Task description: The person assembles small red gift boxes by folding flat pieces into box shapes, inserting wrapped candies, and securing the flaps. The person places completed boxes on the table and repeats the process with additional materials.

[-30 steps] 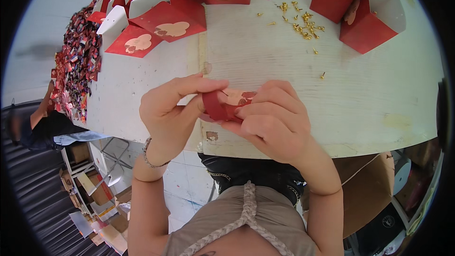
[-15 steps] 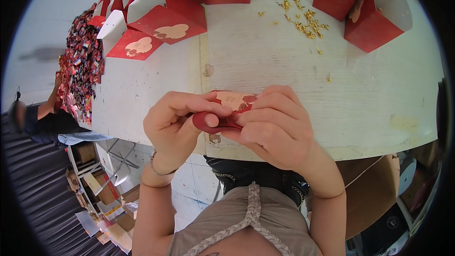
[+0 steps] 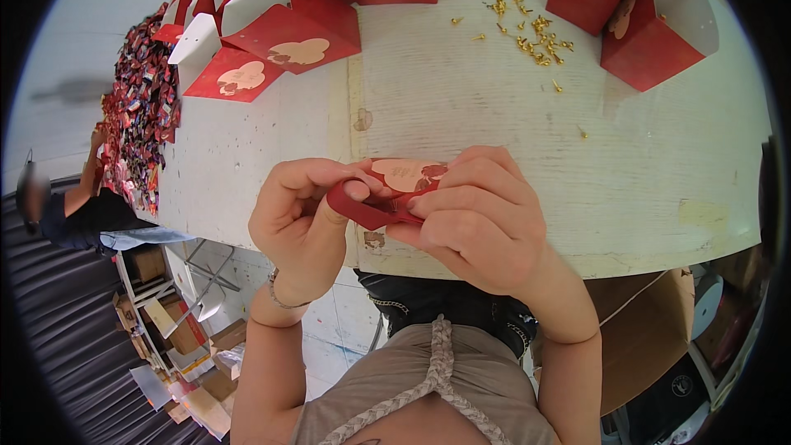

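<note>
A small red card piece with a cream cut-out shape (image 3: 404, 175) is held between both my hands just above the near edge of the white table (image 3: 494, 107). My left hand (image 3: 301, 218) pinches its folded red flap from the left, thumb pressed on the fold. My right hand (image 3: 486, 218) wraps over the piece from the right, covering most of it. Loose gold pins (image 3: 527, 29) lie scattered on the table beyond my hands.
Flat red box blanks with cream shapes (image 3: 288, 33) are piled at the far left of the table. Folded red boxes (image 3: 651, 25) stand at the far right. A heap of red pieces (image 3: 136, 115) and another person (image 3: 82, 206) are at the left. Cardboard boxes (image 3: 181, 330) sit on the floor.
Both hands have sunk toward the near table edge with the red piece. The left fingers have folded its flap further round.
</note>
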The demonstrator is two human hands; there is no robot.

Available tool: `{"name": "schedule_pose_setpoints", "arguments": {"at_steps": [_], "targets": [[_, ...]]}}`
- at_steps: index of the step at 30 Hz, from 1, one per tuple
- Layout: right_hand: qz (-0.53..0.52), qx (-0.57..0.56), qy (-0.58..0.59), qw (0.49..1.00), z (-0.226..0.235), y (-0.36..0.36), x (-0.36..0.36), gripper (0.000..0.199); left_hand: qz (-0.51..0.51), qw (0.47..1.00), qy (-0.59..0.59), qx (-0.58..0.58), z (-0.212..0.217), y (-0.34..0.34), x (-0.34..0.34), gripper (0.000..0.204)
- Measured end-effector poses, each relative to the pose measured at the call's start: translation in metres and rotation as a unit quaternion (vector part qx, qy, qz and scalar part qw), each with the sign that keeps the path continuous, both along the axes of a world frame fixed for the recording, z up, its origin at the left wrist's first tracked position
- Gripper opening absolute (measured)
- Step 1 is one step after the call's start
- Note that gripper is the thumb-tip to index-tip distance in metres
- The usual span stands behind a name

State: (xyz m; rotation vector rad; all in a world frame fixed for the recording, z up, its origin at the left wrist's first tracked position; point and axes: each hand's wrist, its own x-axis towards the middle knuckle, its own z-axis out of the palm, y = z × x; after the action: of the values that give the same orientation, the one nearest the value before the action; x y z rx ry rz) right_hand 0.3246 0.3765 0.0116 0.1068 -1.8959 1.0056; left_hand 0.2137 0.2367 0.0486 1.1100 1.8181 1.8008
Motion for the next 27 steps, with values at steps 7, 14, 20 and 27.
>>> {"name": "schedule_pose_setpoints", "arguments": {"at_steps": [7,14,20,27], "targets": [[0.003,-0.008,0.005,1.0,0.001,-0.001,-0.001,0.018,-0.042,0.996,0.078,0.006,0.001,-0.002,-0.002,0.009],[0.029,-0.003,0.005,1.0,0.001,0.001,0.0,0.019,0.026,0.996,0.015,-0.085,0.008,0.003,0.008,0.03],[0.043,-0.074,-0.091,0.992,0.003,-0.001,0.002,0.026,-0.122,0.989,0.079,-0.017,0.002,-0.009,-0.013,0.021],[0.055,-0.016,-0.044,0.997,0.002,0.0,0.003,0.026,-0.136,0.97,0.165,-0.116,0.012,-0.005,-0.019,0.038]]}}
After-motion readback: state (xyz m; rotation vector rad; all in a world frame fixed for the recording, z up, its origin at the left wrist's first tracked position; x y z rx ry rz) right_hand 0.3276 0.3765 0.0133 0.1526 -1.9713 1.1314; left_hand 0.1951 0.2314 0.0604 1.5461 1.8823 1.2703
